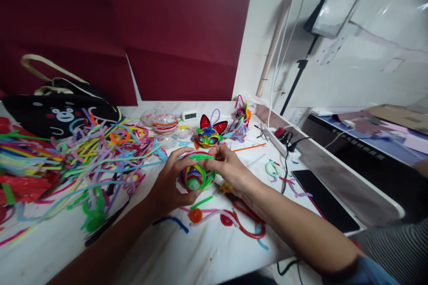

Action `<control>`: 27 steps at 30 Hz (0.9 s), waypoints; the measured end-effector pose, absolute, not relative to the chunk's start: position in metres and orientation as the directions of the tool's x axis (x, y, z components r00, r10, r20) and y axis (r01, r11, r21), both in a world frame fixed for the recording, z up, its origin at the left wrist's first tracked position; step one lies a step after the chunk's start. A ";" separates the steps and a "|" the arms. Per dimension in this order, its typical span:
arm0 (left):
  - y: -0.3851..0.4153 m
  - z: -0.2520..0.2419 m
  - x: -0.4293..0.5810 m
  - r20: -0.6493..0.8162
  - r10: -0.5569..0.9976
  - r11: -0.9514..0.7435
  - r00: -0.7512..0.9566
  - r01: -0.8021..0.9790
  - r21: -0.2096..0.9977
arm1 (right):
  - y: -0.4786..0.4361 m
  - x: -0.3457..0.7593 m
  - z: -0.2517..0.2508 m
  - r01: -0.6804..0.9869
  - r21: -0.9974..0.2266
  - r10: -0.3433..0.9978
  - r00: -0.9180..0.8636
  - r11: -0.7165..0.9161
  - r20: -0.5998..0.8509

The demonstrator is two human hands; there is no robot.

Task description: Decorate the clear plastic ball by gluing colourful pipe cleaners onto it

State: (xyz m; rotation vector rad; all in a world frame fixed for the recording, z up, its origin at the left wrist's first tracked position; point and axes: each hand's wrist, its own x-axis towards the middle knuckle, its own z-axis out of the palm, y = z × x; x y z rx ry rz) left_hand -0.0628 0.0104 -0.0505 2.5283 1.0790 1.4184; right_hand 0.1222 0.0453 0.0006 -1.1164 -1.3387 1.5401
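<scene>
My left hand (172, 182) is wrapped round a small ball-shaped craft (194, 177) wound from coloured pipe cleaners in rainbow stripes. My right hand (225, 167) pinches a green pipe cleaner (200, 157) that runs over the top of that craft. Both hands hover just above the white table (200, 254) near its middle. Just behind them stands a finished pipe-cleaner figure with red ears (210, 132).
A big heap of loose coloured pipe cleaners (76, 156) covers the left. A black bear-face bag (60, 113) sits behind it. Small bowls (164, 122), a white clock (189, 116), another figure (241, 118), red-handled scissors (245, 218), a dark phone (324, 200) and a power strip (284, 140) lie around.
</scene>
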 end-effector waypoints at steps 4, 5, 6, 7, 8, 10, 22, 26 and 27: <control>0.011 -0.049 -0.063 0.740 0.590 -0.755 0.325 0.548 0.361 | 0.045 0.123 0.000 -0.050 -0.991 0.946 -0.308 -0.125 -0.104; 0.011 -0.049 -0.064 0.743 0.590 -0.752 0.316 0.549 0.364 | 0.045 0.124 0.000 -0.062 -0.991 0.944 -0.316 -0.118 -0.093; 0.012 -0.050 -0.064 0.746 0.592 -0.749 0.305 0.550 0.370 | 0.045 0.124 0.001 -0.072 -0.991 0.943 -0.323 -0.110 -0.081; 0.012 -0.050 -0.065 0.749 0.596 -0.745 0.291 0.548 0.380 | 0.046 0.125 0.002 -0.075 -0.992 0.941 -0.330 -0.099 -0.069; 0.013 -0.052 -0.066 0.751 0.601 -0.742 0.274 0.541 0.397 | 0.046 0.126 0.004 -0.072 -0.993 0.940 -0.335 -0.092 -0.063; 0.015 -0.055 -0.067 0.747 0.624 -0.732 0.230 0.508 0.455 | 0.046 0.128 0.008 -0.063 -0.994 0.941 -0.334 -0.085 -0.060; 0.014 -0.049 -0.054 0.299 0.936 -0.336 -0.184 -0.227 0.914 | 0.030 0.130 -0.009 0.060 -0.978 0.915 -0.368 0.200 0.164; 0.010 -0.044 -0.048 0.196 0.957 -0.252 -0.213 -0.281 0.926 | 0.027 0.124 -0.020 0.054 -0.952 0.882 -0.396 0.301 0.257; 0.009 -0.044 -0.047 0.189 0.957 -0.248 -0.221 -0.279 0.928 | 0.028 0.122 -0.023 0.054 -0.949 0.882 -0.389 0.310 0.266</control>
